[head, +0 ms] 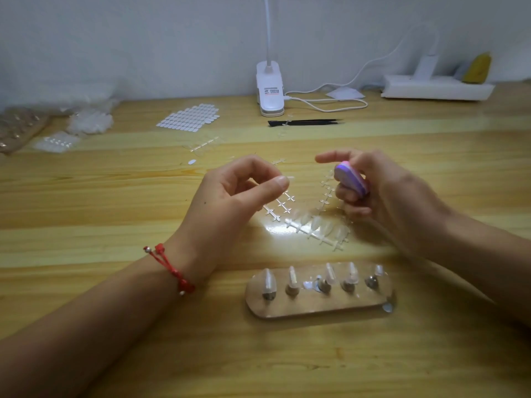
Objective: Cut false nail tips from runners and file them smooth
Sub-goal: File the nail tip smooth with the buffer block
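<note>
Over the runners (pixel 316 226), right hand (pixel 382 191) grips file (pixel 349 179) (left hand (pixel 230 196) pinches tip (pixel 288 178)).

Pale wood desk (pixel 86 282). Nearest: clear peg stand (pixel 319 308), five pegs. Mid-desk: clear runners (pixel 283 206), some bare, some with nail tips (pixel 316 222). Far side: black tweezers (pixel 304 122), white clip lamp (pixel 270 90), sheet of sticky tabs (pixel 189 117), bagged tips (pixel 90 120) left, power strip (pixel 436 90) right.

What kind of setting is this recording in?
Likely a small nail-craft workdesk: a wooden table with clear nail-tip runners, a display stand holding nail tips, and a white clip lamp by the wall.
</note>
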The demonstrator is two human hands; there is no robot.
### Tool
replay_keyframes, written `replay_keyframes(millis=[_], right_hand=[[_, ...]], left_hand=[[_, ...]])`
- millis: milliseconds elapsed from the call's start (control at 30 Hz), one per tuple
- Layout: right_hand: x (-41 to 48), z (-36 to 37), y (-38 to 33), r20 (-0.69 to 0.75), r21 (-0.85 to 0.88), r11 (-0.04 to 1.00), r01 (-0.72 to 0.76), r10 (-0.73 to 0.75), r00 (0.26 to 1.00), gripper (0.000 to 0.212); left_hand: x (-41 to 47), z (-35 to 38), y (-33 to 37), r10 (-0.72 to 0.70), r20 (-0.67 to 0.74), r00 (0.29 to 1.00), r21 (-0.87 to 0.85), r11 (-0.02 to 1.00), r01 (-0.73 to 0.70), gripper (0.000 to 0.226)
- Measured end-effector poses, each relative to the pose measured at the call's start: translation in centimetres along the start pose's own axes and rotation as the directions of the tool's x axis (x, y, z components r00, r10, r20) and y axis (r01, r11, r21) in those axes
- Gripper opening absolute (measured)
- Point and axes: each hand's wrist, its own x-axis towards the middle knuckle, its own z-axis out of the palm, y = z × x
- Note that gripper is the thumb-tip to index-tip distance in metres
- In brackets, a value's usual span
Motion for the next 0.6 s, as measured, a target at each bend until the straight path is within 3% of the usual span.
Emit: replay_keyframes(millis=[67,133,300,500,600], right_hand=[[-0.1,0.0,-0.4,0.062,0.388,0.919,-0.070,0.050,0.997,0.034],[-0.2,0.1,-0.5,0.102,0.488,0.869,-0.080,0.034,0.994,0.027],[-0.2,0.6,0.3,0.115,0.298,0.954,-0.023,-0.012,0.993,0.027],[-0.5,1.0,0.7,0.159,0.311,0.950,0.035,-0.088,0.983,0.030],[-0.3,0.9,0.9,0.096,0.314,0.947,0.063,-0.097,0.991,0.026]], left_hand=[[0.0,0.2,0.1,0.010,-0.011,1.000,-0.015,1.000,-0.011,0.012],[-0.2,0.4,0.1,0.023,-0.010,1.000,-0.018,1.000,-0.023,0.012],[-0.5,1.1,0.2,0.072,-0.008,0.997,0.054,0.996,-0.071,0.010],[-0.6,1.2,0.1,0.081,-0.038,0.996,0.098,0.992,-0.077,0.011],[-0.7,1.4,0.0,0.078,-0.004,0.997,0.140,0.987,-0.076,0.011]])
